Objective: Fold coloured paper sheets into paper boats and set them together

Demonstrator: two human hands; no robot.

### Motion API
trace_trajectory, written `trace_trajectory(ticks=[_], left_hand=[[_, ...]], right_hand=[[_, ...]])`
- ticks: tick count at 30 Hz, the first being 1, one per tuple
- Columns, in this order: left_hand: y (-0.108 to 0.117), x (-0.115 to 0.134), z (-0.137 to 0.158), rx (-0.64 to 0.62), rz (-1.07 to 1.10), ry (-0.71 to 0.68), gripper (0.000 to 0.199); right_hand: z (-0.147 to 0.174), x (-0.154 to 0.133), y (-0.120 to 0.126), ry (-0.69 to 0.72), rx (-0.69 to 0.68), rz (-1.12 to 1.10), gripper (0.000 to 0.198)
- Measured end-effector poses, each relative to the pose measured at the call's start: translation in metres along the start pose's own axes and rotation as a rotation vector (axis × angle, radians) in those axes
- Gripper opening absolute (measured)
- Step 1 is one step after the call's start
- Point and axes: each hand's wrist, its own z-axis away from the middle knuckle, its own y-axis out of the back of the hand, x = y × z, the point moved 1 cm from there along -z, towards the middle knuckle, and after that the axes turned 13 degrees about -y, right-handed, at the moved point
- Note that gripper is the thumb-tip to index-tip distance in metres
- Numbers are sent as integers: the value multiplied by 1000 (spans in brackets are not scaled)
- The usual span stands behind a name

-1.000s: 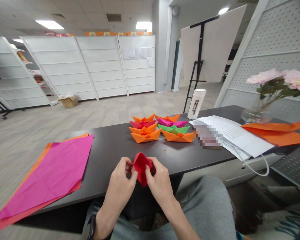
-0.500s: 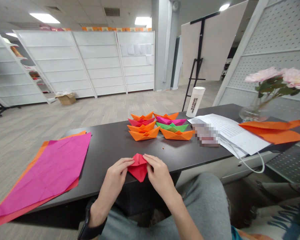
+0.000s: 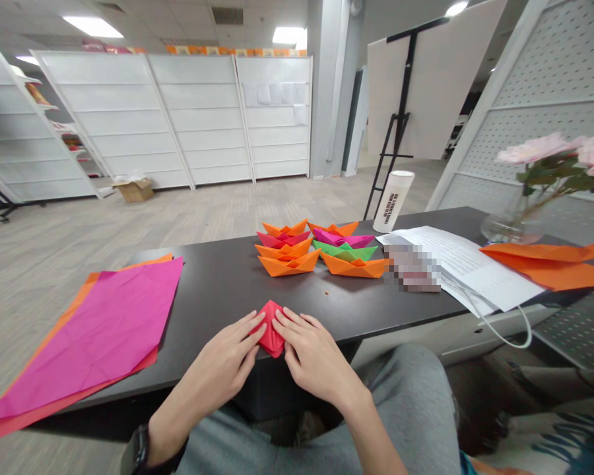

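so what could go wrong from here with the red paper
The red paper lies at the near edge of the table, so it might slip off if let go. The left hand and right hand both touch it; uneven pressure could skew a crease. The sheets on the left hang past the edge, so a bump might slide them down.

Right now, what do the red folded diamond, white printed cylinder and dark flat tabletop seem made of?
Red folded diamond: likely matte paper, from its thin, sharp folds.
White printed cylinder: smooth, perhaps plastic or coated card; its even surface leaves that open.
Dark flat tabletop: probably satin laminate, given its smooth surface and soft sheen.
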Motion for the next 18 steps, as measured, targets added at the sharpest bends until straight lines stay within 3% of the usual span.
trace_trajectory(ticks=[4, 10, 14, 18], left_hand=[[-2, 14, 8, -38, -80, -14, 45], [-4, 20, 17, -102, -88, -70, 61], [-3, 19, 17, -145, -68, -81, 57], [-4, 18, 17, -107, -61, -79, 55]], right_hand=[[3, -2, 1, -8, -38, 44, 50], [4, -8, -1, -2, -68, 57, 53], [4, -16, -2, 73, -118, -18, 54], [7, -12, 2, 71, -170, -43, 55]])
